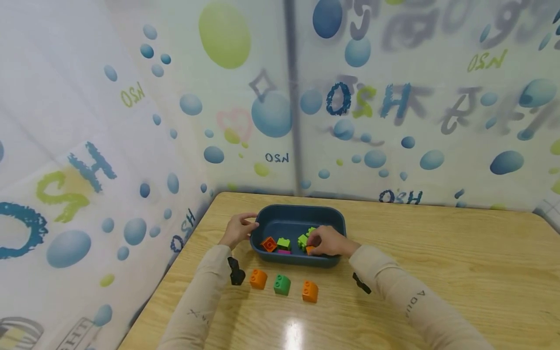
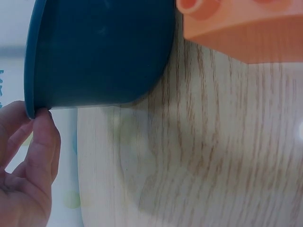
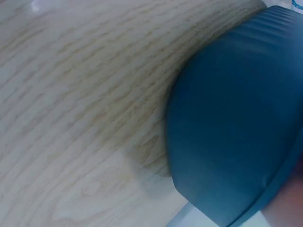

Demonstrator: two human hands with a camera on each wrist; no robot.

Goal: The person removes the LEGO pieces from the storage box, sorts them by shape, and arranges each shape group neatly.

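A dark blue plastic basin (image 1: 288,259) stands on the table. My left hand (image 1: 237,229) pinches its left rim between thumb and fingers, as the left wrist view shows with the fingers (image 2: 41,142) at the rim. My right hand (image 1: 329,241) reaches over the right side into the basin, its curled fingers pinching an orange building block (image 1: 310,250), mostly covered by them. Inside lie light green blocks (image 1: 283,243), an orange-red block (image 1: 269,244) and a magenta block (image 1: 284,252). The basin wall (image 3: 227,109) hides most of the right hand in the right wrist view.
In front of the basin, a left orange block (image 1: 258,279), a green block (image 1: 282,284) and a right orange block (image 1: 309,291) stand in a spaced row on the wooden table (image 1: 437,257). A patterned curtain (image 1: 393,136) hangs behind the table and along its left side.
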